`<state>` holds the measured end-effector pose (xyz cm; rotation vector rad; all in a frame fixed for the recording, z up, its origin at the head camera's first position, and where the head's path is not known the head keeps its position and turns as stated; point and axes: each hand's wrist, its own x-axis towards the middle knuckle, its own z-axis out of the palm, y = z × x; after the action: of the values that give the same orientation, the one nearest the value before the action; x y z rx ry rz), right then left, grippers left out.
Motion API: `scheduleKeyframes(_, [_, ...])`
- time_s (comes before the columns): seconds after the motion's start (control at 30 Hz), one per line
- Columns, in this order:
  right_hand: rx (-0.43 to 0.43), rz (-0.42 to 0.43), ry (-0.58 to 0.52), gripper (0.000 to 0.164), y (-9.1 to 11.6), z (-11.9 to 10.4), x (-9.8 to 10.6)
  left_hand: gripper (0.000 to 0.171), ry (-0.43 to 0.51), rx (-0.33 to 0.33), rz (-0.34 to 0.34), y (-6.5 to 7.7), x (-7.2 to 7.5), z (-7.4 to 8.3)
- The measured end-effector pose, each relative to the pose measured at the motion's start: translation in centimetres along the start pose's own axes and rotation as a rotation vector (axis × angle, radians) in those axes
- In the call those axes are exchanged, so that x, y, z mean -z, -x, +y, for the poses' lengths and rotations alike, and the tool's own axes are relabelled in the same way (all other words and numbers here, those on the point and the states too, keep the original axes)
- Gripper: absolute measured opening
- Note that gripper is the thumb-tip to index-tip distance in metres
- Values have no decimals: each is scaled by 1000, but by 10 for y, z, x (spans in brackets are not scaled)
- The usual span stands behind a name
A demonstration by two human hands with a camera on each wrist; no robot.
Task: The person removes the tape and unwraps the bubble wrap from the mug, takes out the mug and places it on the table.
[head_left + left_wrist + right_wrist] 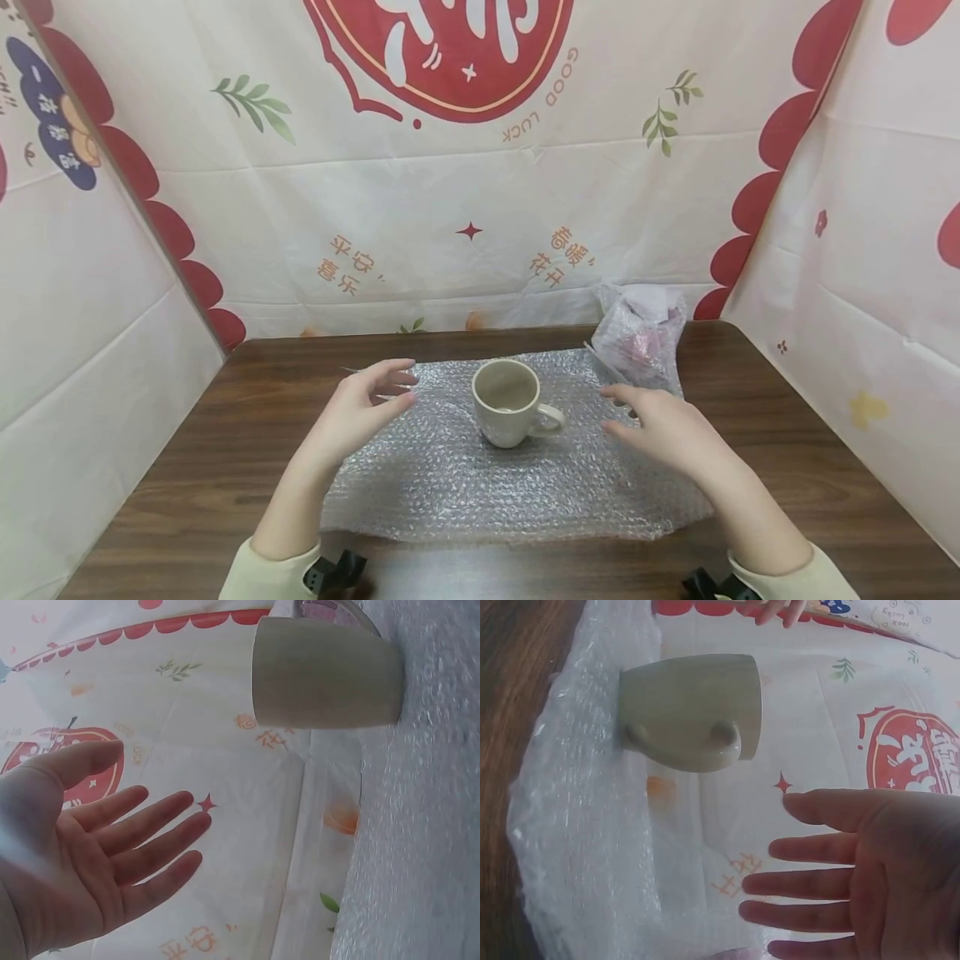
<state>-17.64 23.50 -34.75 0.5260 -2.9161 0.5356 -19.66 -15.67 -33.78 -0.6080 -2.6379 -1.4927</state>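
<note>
A pale grey-green mug (504, 408) stands upright on a flat sheet of bubble wrap (450, 492), its handle (549, 420) pointing right. To the left of the mug, my left hand (372, 402) hovers over the sheet with loosely bent, spread fingers and nothing in them. My right hand (656, 425) is held in the air on the handle side, likewise bare. Both palms face inward toward the mug, each apart from it. In the right wrist view the mug (690, 705) shows its handle side, and the fingers of my right hand (855, 877) are nearly straight.
At the back right corner of the dark wooden table (187, 442) sits a clear bubble-wrap bundle (643, 333) with something pink and white inside. It overlaps the sheet's far right edge. Printed white cloth (420, 192) hangs behind the table and along both sides.
</note>
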Motion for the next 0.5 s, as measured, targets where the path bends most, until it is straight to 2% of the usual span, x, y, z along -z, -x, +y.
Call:
scheduleKeyframes(0.17, [36, 83, -18, 34, -5, -3, 0, 44, 34, -52, 16, -5, -5, -1])
scheduleKeyframes(0.5, [56, 156, -88, 27, -13, -10, -6, 45, 135, -64, 13, -18, -17, -13])
